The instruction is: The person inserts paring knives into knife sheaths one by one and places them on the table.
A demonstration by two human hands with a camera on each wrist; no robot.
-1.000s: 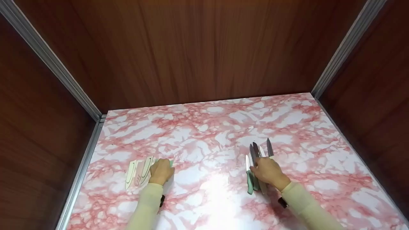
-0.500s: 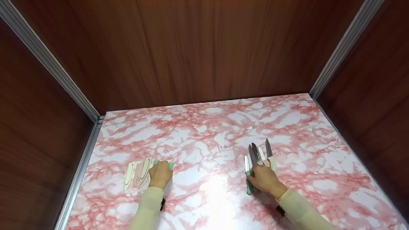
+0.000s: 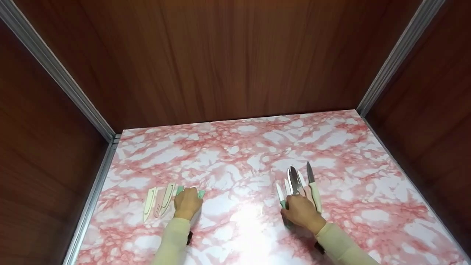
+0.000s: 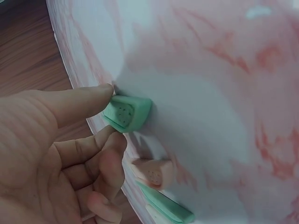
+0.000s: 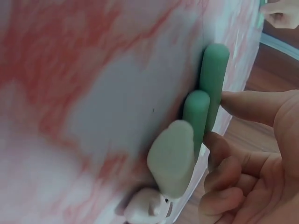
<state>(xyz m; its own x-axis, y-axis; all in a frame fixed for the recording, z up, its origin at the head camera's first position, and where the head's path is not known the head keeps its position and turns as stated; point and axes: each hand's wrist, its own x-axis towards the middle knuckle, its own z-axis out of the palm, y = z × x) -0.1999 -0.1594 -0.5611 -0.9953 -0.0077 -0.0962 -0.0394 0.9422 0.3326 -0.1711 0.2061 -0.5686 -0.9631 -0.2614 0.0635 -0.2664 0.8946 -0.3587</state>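
My left hand (image 3: 188,203) pinches a green knife sheath (image 4: 128,113) between thumb and forefinger, at the right end of a row of sheaths. Beside it in the left wrist view lie a pink sheath (image 4: 154,173) and another green sheath (image 4: 166,204). On the right, thumb and forefinger of my right hand (image 3: 302,212) pinch the green handle (image 5: 215,70) of the leftmost knife, whose pale blade (image 3: 279,192) points away from me. A second green handle (image 5: 195,108) and a thick cream handle (image 5: 172,148) lie close against it.
Further left in the row are a cream sheath (image 3: 149,206), a pink sheath (image 3: 159,204) and a second cream one (image 3: 168,197). A cream-handled knife (image 3: 315,197) lies rightmost. Brown wood-look panels (image 3: 235,66) enclose the red-and-white marbled table (image 3: 235,154).
My right hand has moved left and nearer me, off the middle handles; the leftmost knife now sits apart at its blade. The rightmost green sheath has shifted slightly right with my left hand.
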